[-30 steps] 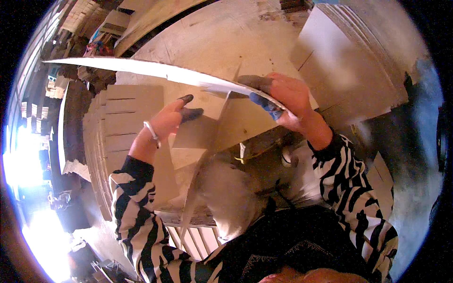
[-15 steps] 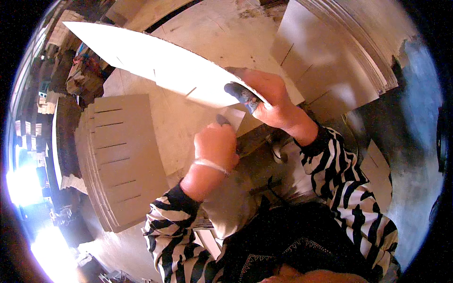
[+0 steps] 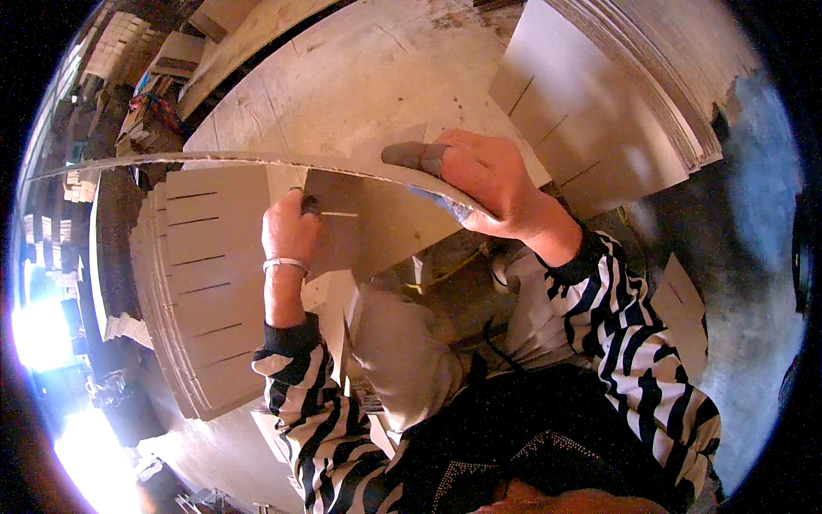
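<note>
My right hand (image 3: 492,176) grips the right end of a thin cardboard sheet (image 3: 257,160), seen nearly edge-on and reaching far to the left. Dark covers wrap its fingers above the sheet, and a bluish one shows on the thumb below. Under the sheet, my left hand (image 3: 289,230) is closed, a dark cover on a fingertip; whatever its fingers hold, if anything, cannot be made out. Beside it lies a shaded brown area with a bright slit. A stack of slotted cardboard sheets (image 3: 205,291) stands just left of my left hand.
A wide, light-brown board surface (image 3: 360,77) spreads beyond my hands. Another stack of slotted cardboard (image 3: 591,111) is at the far right. A loose cardboard piece (image 3: 681,313) leans beside my right sleeve. Bundled cardboard (image 3: 120,43) sits at the far left, near bright light.
The sheet has tilted from showing its white face to nearly edge-on, its far end swinging left and down. My left hand has moved left; my right hand keeps its hold almost in place.
</note>
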The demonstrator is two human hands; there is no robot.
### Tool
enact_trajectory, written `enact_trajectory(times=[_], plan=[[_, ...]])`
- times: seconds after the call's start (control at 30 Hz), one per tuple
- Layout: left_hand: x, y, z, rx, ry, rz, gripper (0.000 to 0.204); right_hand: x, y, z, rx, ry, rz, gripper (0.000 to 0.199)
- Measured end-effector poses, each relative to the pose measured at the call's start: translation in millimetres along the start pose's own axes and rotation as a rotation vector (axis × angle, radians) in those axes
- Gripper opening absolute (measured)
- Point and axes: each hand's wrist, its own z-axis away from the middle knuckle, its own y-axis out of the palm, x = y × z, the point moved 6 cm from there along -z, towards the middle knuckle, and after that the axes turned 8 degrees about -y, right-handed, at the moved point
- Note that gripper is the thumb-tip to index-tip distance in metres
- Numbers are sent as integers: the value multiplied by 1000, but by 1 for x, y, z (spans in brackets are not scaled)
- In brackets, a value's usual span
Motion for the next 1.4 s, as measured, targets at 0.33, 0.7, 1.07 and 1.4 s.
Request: enact_trajectory(times=[0.33, 0.7, 1.07, 1.4], plan=[[58, 0, -22, 39, -233, 336, 24, 2, 18, -4, 20, 111, 153, 30], [21, 0, -10, 178, 51, 225, 16, -23, 49, 3, 66, 159, 79, 32], [69, -39, -18, 145, -38, 164, 12, -7, 54, -22, 82, 94, 12, 35], [46, -40, 13, 324, 262, 545, 17, -28, 126, -16, 386, 303, 69, 25]])
